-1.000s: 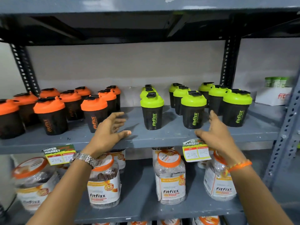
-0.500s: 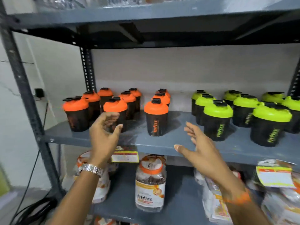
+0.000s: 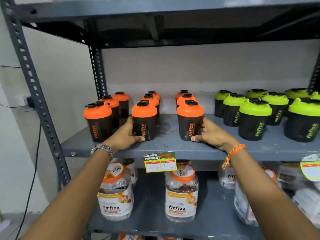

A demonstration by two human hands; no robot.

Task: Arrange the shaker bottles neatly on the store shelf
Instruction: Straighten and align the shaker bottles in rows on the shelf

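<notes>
Orange-lidded black shaker bottles stand in three rows on the grey shelf (image 3: 173,149). My left hand (image 3: 127,135) wraps the lower left side of the front bottle of the middle row (image 3: 144,121). My right hand (image 3: 212,134) wraps the lower right side of the front bottle of the right row (image 3: 189,122). Both bottles stand upright on the shelf. The left row's front bottle (image 3: 98,122) stands untouched. Green-lidded shaker bottles (image 3: 253,118) fill the right part of the same shelf in rows.
A perforated grey upright post (image 3: 34,87) frames the shelf on the left. A price tag (image 3: 160,162) hangs from the shelf's front edge. Clear jars with orange lids (image 3: 181,193) stand on the shelf below. A cable runs down the wall at left.
The view has shifted left toward the orange bottles. Both hands moved forward from open in the air onto two front orange-lidded bottles, which now stand in straighter rows.
</notes>
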